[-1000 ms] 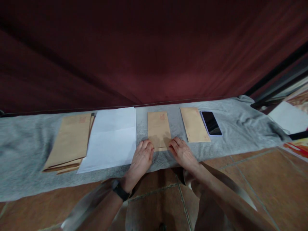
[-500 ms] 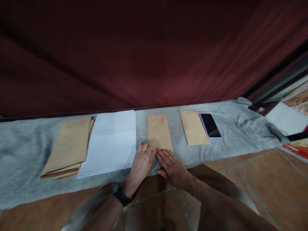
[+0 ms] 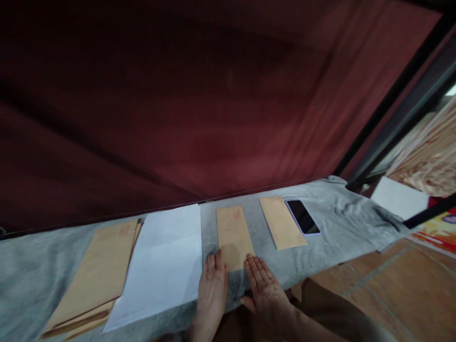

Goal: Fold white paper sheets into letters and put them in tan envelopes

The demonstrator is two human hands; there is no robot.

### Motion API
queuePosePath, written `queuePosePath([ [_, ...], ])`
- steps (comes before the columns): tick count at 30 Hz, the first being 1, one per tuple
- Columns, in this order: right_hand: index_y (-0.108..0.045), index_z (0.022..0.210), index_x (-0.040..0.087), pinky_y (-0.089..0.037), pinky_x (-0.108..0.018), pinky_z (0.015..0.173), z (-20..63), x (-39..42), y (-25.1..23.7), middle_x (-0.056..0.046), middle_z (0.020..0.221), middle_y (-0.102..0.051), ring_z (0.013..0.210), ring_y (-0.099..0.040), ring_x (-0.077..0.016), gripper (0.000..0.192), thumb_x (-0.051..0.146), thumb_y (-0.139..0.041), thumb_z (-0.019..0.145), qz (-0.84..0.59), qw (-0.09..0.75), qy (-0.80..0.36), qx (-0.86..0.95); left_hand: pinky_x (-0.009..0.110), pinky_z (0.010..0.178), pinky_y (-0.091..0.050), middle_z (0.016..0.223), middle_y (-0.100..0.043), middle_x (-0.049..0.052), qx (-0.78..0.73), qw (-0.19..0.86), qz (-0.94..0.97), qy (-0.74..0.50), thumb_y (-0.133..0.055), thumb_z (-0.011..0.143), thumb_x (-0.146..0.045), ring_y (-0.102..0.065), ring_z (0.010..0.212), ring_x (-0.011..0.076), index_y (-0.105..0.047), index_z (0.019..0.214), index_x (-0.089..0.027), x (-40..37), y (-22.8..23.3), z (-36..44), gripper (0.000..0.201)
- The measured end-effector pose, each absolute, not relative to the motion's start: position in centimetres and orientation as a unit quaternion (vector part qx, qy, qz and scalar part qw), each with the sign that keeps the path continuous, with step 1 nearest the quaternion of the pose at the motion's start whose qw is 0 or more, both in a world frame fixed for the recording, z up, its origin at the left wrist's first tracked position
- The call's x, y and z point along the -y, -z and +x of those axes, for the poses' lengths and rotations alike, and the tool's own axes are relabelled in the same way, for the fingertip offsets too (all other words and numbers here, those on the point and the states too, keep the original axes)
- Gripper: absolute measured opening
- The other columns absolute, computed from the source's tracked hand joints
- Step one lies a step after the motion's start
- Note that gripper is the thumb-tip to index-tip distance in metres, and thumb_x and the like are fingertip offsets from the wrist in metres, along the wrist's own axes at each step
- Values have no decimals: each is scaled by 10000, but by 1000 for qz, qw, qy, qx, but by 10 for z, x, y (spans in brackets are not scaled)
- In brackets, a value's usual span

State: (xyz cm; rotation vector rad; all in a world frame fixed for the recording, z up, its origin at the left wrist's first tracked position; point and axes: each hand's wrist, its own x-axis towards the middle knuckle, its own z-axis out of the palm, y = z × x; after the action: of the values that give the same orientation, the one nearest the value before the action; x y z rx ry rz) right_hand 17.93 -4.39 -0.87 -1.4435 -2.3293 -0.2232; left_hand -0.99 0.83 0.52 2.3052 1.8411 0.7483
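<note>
A brown paper envelope (image 3: 233, 232) with small red print near its top lies flat between my hands on a grey cloth (image 3: 21, 280). My left hand (image 3: 213, 289) rests at its lower left edge, fingers stretched out. At the lower right corner, the extended fingers of my right hand (image 3: 265, 289) touch the envelope, thumb apart. Neither hand grips anything. To the left are white paper sheets (image 3: 164, 266), and beyond them a pile of brown envelopes (image 3: 96, 270). Another brown envelope (image 3: 281, 222) lies on the right, beside a phone (image 3: 303, 217) with a dark screen.
A dark red curtain (image 3: 199, 118) hangs behind the cloth-covered surface. Dark frame bars (image 3: 395, 104) rise at the right, near a white sheet (image 3: 399, 197) and a colourful printed item (image 3: 438, 232). Tiled floor (image 3: 409, 285) shows at the lower right.
The view has tilted up, so everything sits lower in the picture. My right hand has shifted from the envelope's bottom edge to its right corner. My left fingers have straightened along the left edge.
</note>
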Motion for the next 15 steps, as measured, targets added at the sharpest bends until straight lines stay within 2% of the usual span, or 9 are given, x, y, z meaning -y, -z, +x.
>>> queuePosePath([
  [4,-626,1297,45,-476,-460,1052,167,31,19,-248,1353,-604,1235,-600,-345,559,457,-591,923,-549,197,97,806,420,837,-544,1138,-660,175,-641,101,731,-211,-395,920,-158,-672,1000,296,-501,1369,-121,-12,-13,-6,463],
  [9,-639,1263,36,-510,-444,993,160,23,25,-263,1304,-633,1146,-655,-337,490,371,-615,906,-560,198,127,795,356,787,-509,1122,-675,184,-675,183,693,-178,-476,883,-161,-696,956,279,-432,1426,-126,-19,-24,-6,545],
  [11,-640,1256,33,-525,-442,965,158,22,26,-269,1298,-635,1135,-659,-341,491,366,-629,894,-564,203,131,789,339,782,-491,1062,-699,144,-678,228,667,-208,-527,834,-154,-691,935,262,-437,1413,-152,-24,-26,-7,586],
  [13,-635,1262,45,-539,-442,939,156,22,24,-269,1294,-637,1130,-660,-346,491,359,-641,886,-567,207,130,787,319,736,-477,883,-706,60,-670,300,628,-256,-567,781,-165,-681,822,233,-432,1406,-167,-31,-29,-8,640],
  [15,-616,1292,56,-549,-444,920,153,22,18,-264,1297,-637,1129,-660,-350,501,335,-648,877,-570,206,117,786,308,687,-470,693,-640,-23,-641,392,576,-322,-612,739,-209,-646,696,210,-432,1397,-162,-36,-34,-6,683],
])
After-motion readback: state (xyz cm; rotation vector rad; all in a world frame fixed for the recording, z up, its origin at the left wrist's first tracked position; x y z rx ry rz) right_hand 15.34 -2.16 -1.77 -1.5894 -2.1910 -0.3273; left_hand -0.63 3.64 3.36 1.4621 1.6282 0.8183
